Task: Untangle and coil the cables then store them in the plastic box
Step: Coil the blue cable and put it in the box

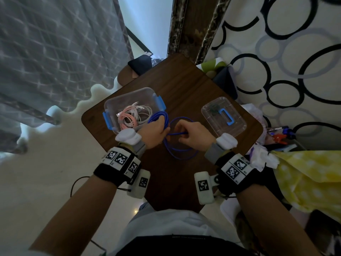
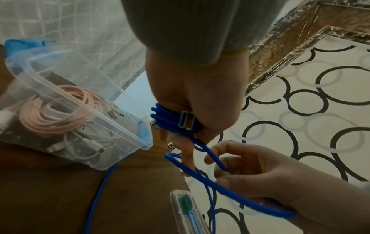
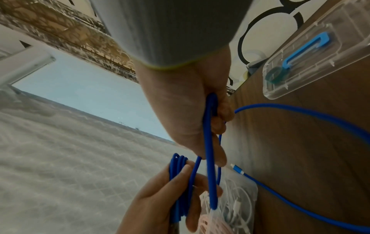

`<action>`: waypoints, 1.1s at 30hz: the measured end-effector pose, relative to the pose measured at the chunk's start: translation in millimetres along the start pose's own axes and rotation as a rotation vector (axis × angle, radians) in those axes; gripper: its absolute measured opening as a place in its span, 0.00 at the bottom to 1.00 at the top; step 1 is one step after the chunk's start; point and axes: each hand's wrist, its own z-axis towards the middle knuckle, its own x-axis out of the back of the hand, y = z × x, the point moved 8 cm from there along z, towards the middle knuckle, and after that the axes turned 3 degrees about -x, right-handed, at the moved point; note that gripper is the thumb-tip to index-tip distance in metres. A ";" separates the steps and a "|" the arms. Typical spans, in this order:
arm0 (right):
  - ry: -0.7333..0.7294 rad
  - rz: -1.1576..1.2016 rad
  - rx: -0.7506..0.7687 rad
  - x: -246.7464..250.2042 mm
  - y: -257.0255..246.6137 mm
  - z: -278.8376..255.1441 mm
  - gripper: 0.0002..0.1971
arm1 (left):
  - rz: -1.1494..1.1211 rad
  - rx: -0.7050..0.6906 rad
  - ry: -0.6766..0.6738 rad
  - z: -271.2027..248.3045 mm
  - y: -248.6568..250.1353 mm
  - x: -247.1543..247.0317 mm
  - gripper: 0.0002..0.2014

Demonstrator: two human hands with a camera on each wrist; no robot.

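Observation:
A blue cable (image 1: 181,153) lies in loose loops on the brown table (image 1: 184,89). Part of it is wound into a coil (image 1: 159,117) that my left hand (image 1: 159,127) grips, beside the clear plastic box (image 1: 129,97). In the left wrist view the coil (image 2: 166,118) and a USB plug (image 2: 187,119) sit in my curled left fingers (image 2: 188,152). My right hand (image 1: 184,133) pinches a strand of the same cable just right of the coil, seen running through its fingers (image 3: 220,123) in the right wrist view. Coiled pink and white cables (image 1: 130,117) lie inside the box.
The clear lid (image 1: 223,115) with a blue handle lies on the table to the right of my hands. Beyond the table's right edge are pens (image 1: 280,134), white paper and a yellow dotted cloth (image 1: 304,182). A dark object (image 1: 140,63) sits past the far left corner.

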 end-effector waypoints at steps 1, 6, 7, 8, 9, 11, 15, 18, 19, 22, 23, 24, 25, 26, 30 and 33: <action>0.039 -0.006 -0.011 4.3 0.1 1.7 0.12 | -0.036 -0.022 -0.003 0.0 -1.5 1.7 0.12; 0.263 0.094 -0.032 28.8 0.3 5.5 0.10 | -0.441 -0.106 -0.006 -0.7 -6.2 10.4 0.10; 0.261 0.130 -0.040 31.4 -0.8 6.0 0.11 | -0.463 -0.118 0.012 -0.5 -7.8 13.2 0.10; 0.239 0.164 -0.043 31.4 -3.3 8.3 0.12 | -0.461 -0.133 0.036 -0.2 -11.3 16.3 0.09; 0.211 0.189 -0.039 29.8 -7.4 11.0 0.12 | -0.437 -0.147 0.060 -0.1 -15.1 20.0 0.08; 0.145 0.192 -0.025 25.0 -15.8 16.4 0.10 | -0.347 -0.145 0.102 1.8 -23.4 24.3 0.06; 0.068 0.116 -0.056 16.7 -18.7 26.4 0.16 | -0.164 -0.093 0.204 5.2 -38.4 27.9 0.12; 0.236 0.200 -0.172 24.7 -4.5 28.5 0.18 | -0.151 -0.072 0.275 7.1 -43.3 26.9 0.14; 0.333 0.259 -0.221 29.7 1.5 26.8 0.16 | -0.154 -0.067 0.296 8.0 -44.0 27.4 0.13; 0.592 0.371 -0.245 46.4 10.0 20.4 0.12 | -0.187 -0.025 0.369 7.2 -48.9 33.4 0.13; 0.621 0.353 -0.201 50.6 7.4 19.1 0.12 | -0.220 -0.008 0.387 6.5 -52.4 35.4 0.14; 0.610 0.333 -0.151 52.9 4.4 19.0 0.12 | -0.261 0.005 0.395 6.0 -55.1 36.5 0.13; 0.560 0.315 -0.109 51.8 0.7 20.7 0.13 | -0.296 0.016 0.393 4.8 -57.4 36.9 0.13; 0.491 0.296 -0.085 48.4 -3.1 22.3 0.14 | -0.316 0.016 0.384 3.9 -57.4 36.8 0.13; 0.306 0.269 -0.088 23.6 -13.6 27.7 0.15 | -0.296 -0.057 0.334 5.3 -44.1 33.4 0.09; 0.308 0.342 -0.099 11.4 -16.8 26.6 0.12 | -0.280 -0.102 0.280 7.3 -30.5 26.5 0.07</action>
